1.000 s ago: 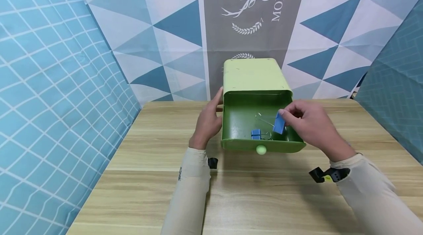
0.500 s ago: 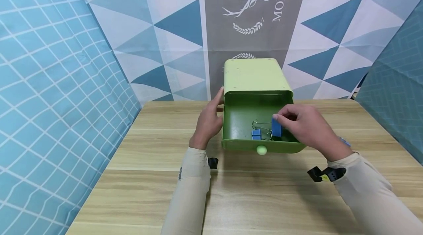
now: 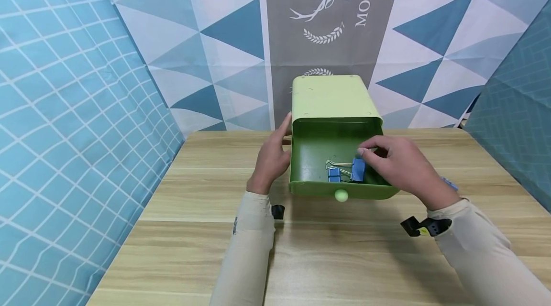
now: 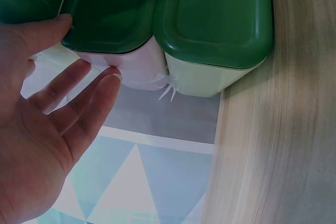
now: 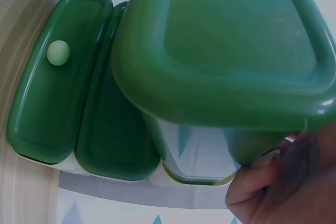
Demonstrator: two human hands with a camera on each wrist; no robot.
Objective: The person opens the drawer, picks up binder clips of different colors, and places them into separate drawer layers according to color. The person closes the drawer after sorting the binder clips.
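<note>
A light-green drawer box (image 3: 329,98) stands near the table's back edge, its dark green top drawer (image 3: 312,153) pulled out, with a round pale knob (image 3: 341,195). Inside the drawer lie a smaller blue binder clip (image 3: 334,175) and a larger blue binder clip (image 3: 358,170) with wire handles pointing left. My right hand (image 3: 398,162) hovers over the drawer's right side, thumb and forefinger close together just above the larger clip. My left hand (image 3: 271,160) rests at the box's left side, its fingers extended; in the left wrist view that hand (image 4: 58,114) is beside the stacked drawers.
Below the pulled-out drawer, the right wrist view shows lower drawers with green fronts (image 5: 115,135), one bearing a pale knob (image 5: 58,53). Another blue object (image 3: 449,184) lies on the wooden table (image 3: 336,258) behind my right wrist. A patterned cloth (image 3: 232,57) hangs behind.
The larger binder clip, pinched by my right hand before, has come down into the drawer beside the smaller clip, out of the fingers. The right hand moved slightly left; the left hand stayed put.
</note>
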